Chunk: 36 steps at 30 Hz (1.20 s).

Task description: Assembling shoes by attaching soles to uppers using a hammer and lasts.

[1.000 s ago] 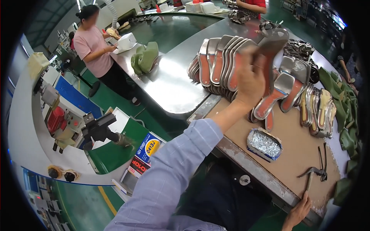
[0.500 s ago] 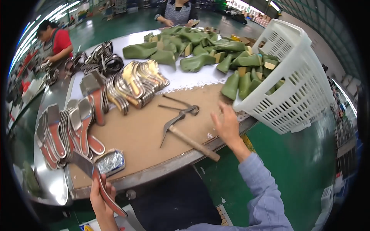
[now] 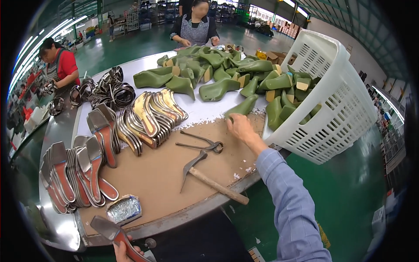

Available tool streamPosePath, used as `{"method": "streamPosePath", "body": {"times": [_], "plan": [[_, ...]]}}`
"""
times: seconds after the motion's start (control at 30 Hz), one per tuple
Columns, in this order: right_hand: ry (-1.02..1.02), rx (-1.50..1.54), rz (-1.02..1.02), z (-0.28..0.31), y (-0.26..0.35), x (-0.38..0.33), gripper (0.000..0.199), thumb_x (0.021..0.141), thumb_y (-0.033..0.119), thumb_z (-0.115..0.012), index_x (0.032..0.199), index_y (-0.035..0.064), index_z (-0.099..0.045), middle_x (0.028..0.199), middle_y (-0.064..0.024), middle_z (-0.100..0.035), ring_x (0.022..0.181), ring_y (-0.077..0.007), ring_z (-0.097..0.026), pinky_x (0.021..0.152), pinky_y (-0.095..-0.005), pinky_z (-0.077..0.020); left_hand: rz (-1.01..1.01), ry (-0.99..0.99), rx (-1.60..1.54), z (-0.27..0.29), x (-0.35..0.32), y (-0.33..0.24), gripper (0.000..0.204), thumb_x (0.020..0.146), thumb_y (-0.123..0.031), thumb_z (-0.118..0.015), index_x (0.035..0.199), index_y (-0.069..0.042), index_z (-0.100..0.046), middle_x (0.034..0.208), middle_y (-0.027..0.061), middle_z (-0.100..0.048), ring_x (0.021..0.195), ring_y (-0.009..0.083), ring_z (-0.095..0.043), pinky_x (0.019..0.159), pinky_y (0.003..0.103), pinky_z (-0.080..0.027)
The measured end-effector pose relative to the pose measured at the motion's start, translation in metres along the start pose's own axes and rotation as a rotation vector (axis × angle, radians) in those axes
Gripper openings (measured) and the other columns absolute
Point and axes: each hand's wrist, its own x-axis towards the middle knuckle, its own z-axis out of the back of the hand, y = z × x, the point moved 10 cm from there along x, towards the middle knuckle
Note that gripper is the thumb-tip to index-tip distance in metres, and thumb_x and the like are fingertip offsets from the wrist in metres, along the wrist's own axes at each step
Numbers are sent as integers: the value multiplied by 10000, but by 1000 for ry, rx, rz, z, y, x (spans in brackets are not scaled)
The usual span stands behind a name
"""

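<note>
At the lower edge my left hand (image 3: 123,252) is closed around a shoe insole (image 3: 106,228), reddish brown with a grey heel end. My right hand (image 3: 242,129) grips the end of a green shoe last (image 3: 243,107), in front of a heap of green shoe lasts (image 3: 218,89). Nearer to me, a pair of pincers (image 3: 214,146) and a wooden-handled hammer (image 3: 218,185) lie on the brown board (image 3: 152,174). A small box of nails (image 3: 124,209) sits just beyond the insole in my left hand.
Stacked red insoles (image 3: 65,174) and yellowish insoles (image 3: 146,115) stand on the left. A white perforated basket (image 3: 327,113) leans at the right with lasts spilling out. Dark strap-like loops (image 3: 113,94) lie at the back left. Two people work beyond the table.
My right hand has moved forward and left, going from open to closed on a shoe last. My left hand, with the insole, is lower in view. The view has tilted up.
</note>
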Motion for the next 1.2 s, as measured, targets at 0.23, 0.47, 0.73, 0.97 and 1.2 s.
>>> {"method": "streamPosePath", "body": {"times": [0.23, 0.47, 0.73, 0.97, 1.2], "plan": [[-222, -487, -247, 68, -105, 59, 349, 849, 299, -562, 992, -10, -638, 1023, -204, -654, 958, -352, -638, 805, -432, -508, 65, 191, -50, -48, 13, -2, 375, 928, -153, -562, 1262, -48, -430, 1043, 78, -591, 721, 192, -612, 568, 287, -519], [-213, 97, 111, 32, 0, 120, 441, 867, 315, -561, 1249, 96, -539, 1251, -166, -553, 1127, -346, -545, 949, -459, -439, 12, -31, 40, 11, 16, -3, 354, 925, -185, -575, 1234, -69, -447, 983, 80, -605, 697, 192, -607, 576, 287, -509], [193, -46, 203, -73, 46, 197, 630, 880, 631, -388, 1232, 153, -598, 1334, -158, -496, 1300, -321, -391, 1064, -550, -279, -47, -77, 63, 2, 16, -19, 314, 935, -226, -567, 1206, -110, -458, 961, 28, -575, 726, 168, -585, 593, 290, -497], [-255, 131, 359, -17, 35, 109, 560, 721, 450, -667, 1065, 11, -612, 1089, -213, -611, 1112, -351, -527, 949, -415, -424, -62, 70, -21, -33, 25, -22, 284, 934, -210, -555, 1184, -106, -468, 985, 28, -573, 775, 148, -581, 614, 302, -491], [65, 513, -307, -27, -58, 70, 696, 653, 359, -662, 1200, -38, -493, 1126, -223, -587, 1027, -334, -573, 889, -395, -460, 130, 108, -159, -52, 16, 0, 355, 974, -257, -475, 1257, -56, -402, 1074, 100, -567, 757, 251, -634, 653, 411, -570]]}}
